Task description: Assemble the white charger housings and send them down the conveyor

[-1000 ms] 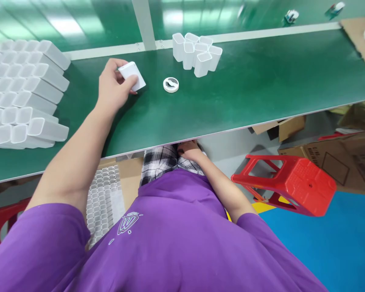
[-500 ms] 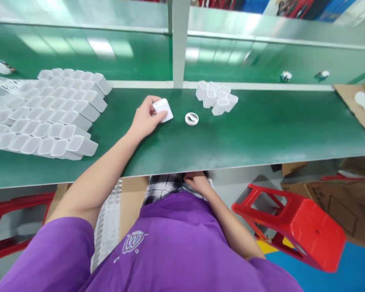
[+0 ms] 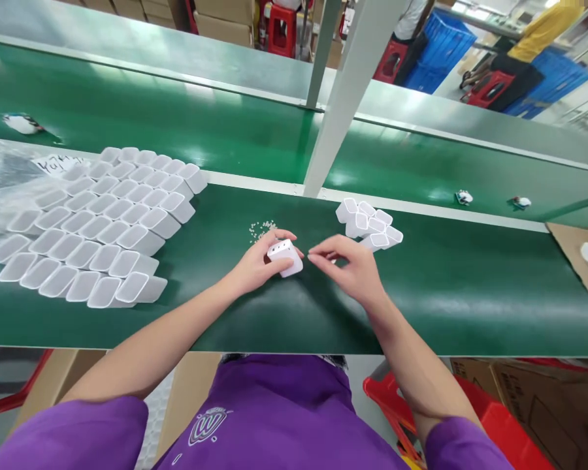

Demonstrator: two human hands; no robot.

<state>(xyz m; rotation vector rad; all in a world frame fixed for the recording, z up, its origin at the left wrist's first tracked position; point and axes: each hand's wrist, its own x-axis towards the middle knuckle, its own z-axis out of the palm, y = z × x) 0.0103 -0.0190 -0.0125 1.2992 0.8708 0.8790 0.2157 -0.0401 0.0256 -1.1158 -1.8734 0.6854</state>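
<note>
My left hand point(image 3: 257, 263) is closed around a white charger housing point(image 3: 290, 260) with small dark openings along its upper face. Just to its right, my right hand point(image 3: 350, 267) has thumb and index finger pinched together, close to the housing but apart from it. Whatever lies between those fingertips is too small to make out. Behind the left hand, a scatter of tiny translucent pieces point(image 3: 262, 230) lies on the green work surface point(image 3: 274, 320). A small cluster of open white housings point(image 3: 367, 222) stands beyond the right hand.
Many white housings point(image 3: 93, 228) stand in rows at the left, beside a clear plastic bag point(image 3: 4, 176). A pale upright post point(image 3: 330, 130) rises behind the surface. Cardboard point(image 3: 578, 261) lies at the far right, and a red stool point(image 3: 494, 424) stands below.
My right hand has come up from my lap to beside the housing. The left hand has turned the housing so its openings show. The view has shifted, and the round white piece no longer shows.
</note>
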